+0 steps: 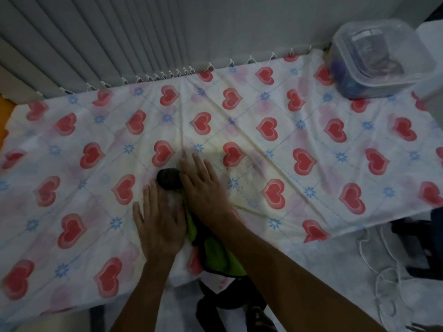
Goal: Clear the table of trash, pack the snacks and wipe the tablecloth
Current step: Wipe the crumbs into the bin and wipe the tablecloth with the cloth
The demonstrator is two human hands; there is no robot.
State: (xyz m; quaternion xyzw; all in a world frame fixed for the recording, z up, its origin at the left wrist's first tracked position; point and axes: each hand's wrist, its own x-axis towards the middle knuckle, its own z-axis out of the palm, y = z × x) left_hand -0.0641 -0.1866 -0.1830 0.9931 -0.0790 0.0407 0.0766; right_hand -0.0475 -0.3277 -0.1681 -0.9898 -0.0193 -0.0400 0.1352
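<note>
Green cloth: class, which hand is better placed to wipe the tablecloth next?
Probably the right hand: it lies flat on the green cloth. The left hand rests beside it on the tablecloth.

The hands hide most of the green cloth [217, 254]; container [381, 61] contents blurred.

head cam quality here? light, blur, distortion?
Head view: dim overall, with one brighter warm patch on the tablecloth just beyond the hands; corners fall off dark. Soft throughout, the heart print smeared toward the edges. Wide-angle bowing bends the table's far edge and the blinds. The clear container at far right is hazy, its contents unreadable. Left hand and right hand are reasonably legible.
</note>
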